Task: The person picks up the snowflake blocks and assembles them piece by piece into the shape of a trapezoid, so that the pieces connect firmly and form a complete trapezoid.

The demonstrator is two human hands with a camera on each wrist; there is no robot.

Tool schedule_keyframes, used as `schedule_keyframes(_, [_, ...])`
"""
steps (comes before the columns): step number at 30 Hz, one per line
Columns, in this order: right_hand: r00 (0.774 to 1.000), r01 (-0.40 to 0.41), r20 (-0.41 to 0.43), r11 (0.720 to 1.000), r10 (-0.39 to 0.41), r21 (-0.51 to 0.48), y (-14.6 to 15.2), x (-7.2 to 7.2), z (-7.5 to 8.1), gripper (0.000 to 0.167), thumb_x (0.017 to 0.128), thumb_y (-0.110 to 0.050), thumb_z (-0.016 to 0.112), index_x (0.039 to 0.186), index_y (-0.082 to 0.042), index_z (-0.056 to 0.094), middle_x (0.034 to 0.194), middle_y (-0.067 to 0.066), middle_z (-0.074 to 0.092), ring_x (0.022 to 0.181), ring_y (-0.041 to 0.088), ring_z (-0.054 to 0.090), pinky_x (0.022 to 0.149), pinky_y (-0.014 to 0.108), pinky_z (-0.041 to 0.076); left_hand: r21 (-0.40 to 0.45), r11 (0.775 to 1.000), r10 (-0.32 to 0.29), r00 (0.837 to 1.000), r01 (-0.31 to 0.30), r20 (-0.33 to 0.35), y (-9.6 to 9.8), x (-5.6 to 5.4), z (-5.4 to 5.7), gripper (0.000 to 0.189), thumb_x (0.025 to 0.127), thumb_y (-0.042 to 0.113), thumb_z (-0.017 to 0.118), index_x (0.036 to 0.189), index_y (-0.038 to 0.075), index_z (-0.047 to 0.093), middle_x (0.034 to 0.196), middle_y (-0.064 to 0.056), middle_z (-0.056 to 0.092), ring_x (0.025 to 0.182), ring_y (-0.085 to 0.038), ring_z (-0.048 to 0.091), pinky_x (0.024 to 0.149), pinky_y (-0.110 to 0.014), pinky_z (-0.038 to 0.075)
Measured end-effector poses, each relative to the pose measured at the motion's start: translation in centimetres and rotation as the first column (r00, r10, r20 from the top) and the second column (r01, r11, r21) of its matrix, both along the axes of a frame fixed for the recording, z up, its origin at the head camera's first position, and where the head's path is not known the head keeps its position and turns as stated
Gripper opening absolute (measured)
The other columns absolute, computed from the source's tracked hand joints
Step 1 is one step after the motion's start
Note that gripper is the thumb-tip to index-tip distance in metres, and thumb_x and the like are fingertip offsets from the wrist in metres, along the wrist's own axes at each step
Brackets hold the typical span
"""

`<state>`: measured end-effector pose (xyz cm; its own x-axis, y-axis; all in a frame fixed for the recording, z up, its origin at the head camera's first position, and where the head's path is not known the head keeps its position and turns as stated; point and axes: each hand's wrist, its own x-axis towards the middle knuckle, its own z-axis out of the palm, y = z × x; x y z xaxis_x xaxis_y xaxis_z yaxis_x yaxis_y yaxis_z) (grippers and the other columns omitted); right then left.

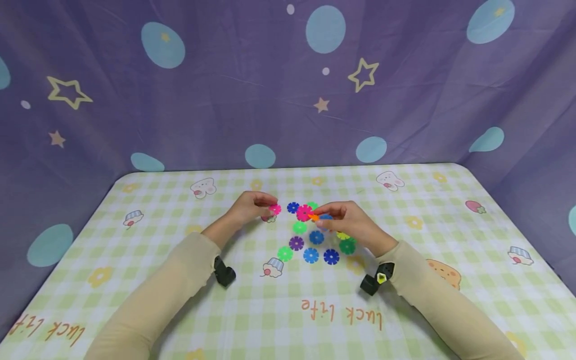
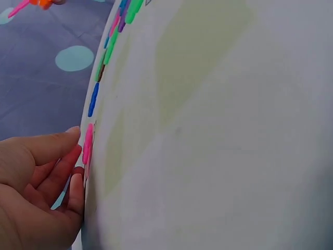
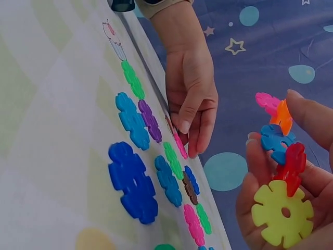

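Observation:
My right hand (image 1: 353, 220) holds a chain of slotted flower discs clear of the tabletop. In the right wrist view it links a yellow disc (image 3: 268, 221), a red disc (image 3: 292, 166), a blue disc (image 3: 274, 140), an orange disc (image 3: 283, 117) and a pink disc (image 3: 268, 101) at the far end. My left hand (image 1: 252, 206) is lowered to the table, fingertips right at another pink disc (image 2: 88, 144) that lies flat. Its thumb is over the near rim of that disc, with the other fingers loosely bent beside it.
Several loose discs lie between the hands, among them a purple disc (image 1: 296, 243), a dark blue disc (image 1: 331, 257) and a green disc (image 1: 285, 254). A checked cloth (image 1: 252, 320) covers the table. Behind it hangs a purple curtain (image 1: 216, 100).

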<state>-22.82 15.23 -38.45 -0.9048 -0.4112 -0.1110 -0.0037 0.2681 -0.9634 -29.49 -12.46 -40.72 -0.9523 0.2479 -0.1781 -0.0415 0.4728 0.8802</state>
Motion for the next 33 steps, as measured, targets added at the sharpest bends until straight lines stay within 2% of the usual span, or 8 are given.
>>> schedule_keyframes(5, [1.0, 0.009, 0.01, 1.0, -0.009, -0.016, 0.1, -0.1, 0.1, 0.037, 0.085, -0.034, 0.07, 0.114, -0.011, 0.067, 0.105, 0.014, 0.068, 0.088, 0.035, 0.058, 0.074, 0.035, 0.052, -0.065, 0.998, -0.022, 0.999, 0.021, -0.028, 0.3, 0.0, -0.1, 0.035, 0.079, -0.005, 0.068, 0.113, 0.004, 0.067, 0.113, -0.011, 0.066, 0.099, -0.023, 0.058, 0.074, -0.026, 0.053])
schedule_keyframes(11, [0.999, 0.029, 0.024, 0.999, -0.028, -0.045, 0.2, -0.2, -0.1, 0.037, 0.084, -0.035, 0.071, 0.112, -0.012, 0.067, 0.108, 0.017, 0.066, 0.09, 0.031, 0.059, 0.078, 0.04, 0.052, -0.107, 0.994, -0.028, 0.998, 0.023, -0.049, 0.3, -0.1, -0.4, 0.035, 0.079, -0.006, 0.068, 0.112, 0.006, 0.068, 0.113, -0.009, 0.066, 0.103, -0.022, 0.058, 0.076, -0.026, 0.053])
schedule_keyframes(15, [0.999, 0.034, 0.034, 0.998, -0.032, -0.046, 0.2, -0.3, -0.1, 0.037, 0.084, -0.035, 0.071, 0.113, -0.012, 0.067, 0.108, 0.015, 0.067, 0.09, 0.025, 0.06, 0.079, 0.04, 0.052, -0.109, 0.994, -0.03, 0.998, 0.024, -0.057, 0.3, 0.0, -0.2, 0.035, 0.078, -0.006, 0.069, 0.111, 0.005, 0.068, 0.111, -0.01, 0.066, 0.101, -0.023, 0.058, 0.077, -0.027, 0.053])
schedule_keyframes(19, [0.999, 0.04, 0.033, 0.998, -0.038, -0.048, 0.2, -0.3, 0.0, 0.036, 0.085, -0.032, 0.07, 0.114, -0.011, 0.067, 0.109, 0.017, 0.066, 0.087, 0.022, 0.06, 0.079, 0.04, 0.053, -0.112, 0.994, -0.019, 0.998, 0.011, -0.065, 0.3, 0.0, -0.1, 0.036, 0.076, -0.007, 0.072, 0.11, 0.004, 0.068, 0.101, -0.011, 0.065, 0.092, -0.022, 0.057, 0.072, -0.026, 0.054])
schedule_keyframes(22, [0.999, 0.046, 0.026, 0.998, -0.045, -0.05, 0.1, -0.3, 0.1, 0.036, 0.086, -0.03, 0.07, 0.115, -0.009, 0.067, 0.106, 0.012, 0.067, 0.085, 0.019, 0.06, 0.079, 0.039, 0.053, -0.113, 0.994, -0.01, 0.997, 0.002, -0.074, 0.2, 0.1, 0.0, 0.035, 0.075, -0.008, 0.073, 0.108, 0.004, 0.069, 0.093, -0.01, 0.064, 0.086, -0.02, 0.056, 0.069, -0.025, 0.054])
schedule_keyframes(27, [0.999, 0.049, 0.008, 0.997, -0.049, -0.058, 0.1, -0.4, 0.1, 0.036, 0.087, -0.028, 0.069, 0.115, -0.007, 0.066, 0.101, 0.002, 0.069, 0.084, 0.015, 0.06, 0.078, 0.039, 0.053, -0.091, 0.996, -0.004, 0.996, -0.004, -0.085, -0.1, 0.3, 0.2, 0.03, 0.076, -0.011, 0.069, 0.104, 0.0, 0.07, 0.092, -0.011, 0.066, 0.084, -0.019, 0.059, 0.072, -0.026, 0.053])
schedule_keyframes(33, [0.999, 0.053, 0.009, 0.997, -0.053, -0.058, 0.1, -0.4, 0.0, 0.035, 0.087, -0.029, 0.069, 0.114, -0.007, 0.067, 0.101, 0.002, 0.069, 0.083, 0.015, 0.06, 0.078, 0.039, 0.053, -0.092, 0.996, -0.019, 0.994, 0.009, -0.103, -0.7, 0.4, 0.2, 0.022, 0.079, -0.008, 0.066, 0.099, -0.002, 0.071, 0.087, -0.009, 0.067, 0.079, -0.017, 0.058, 0.07, -0.024, 0.049])
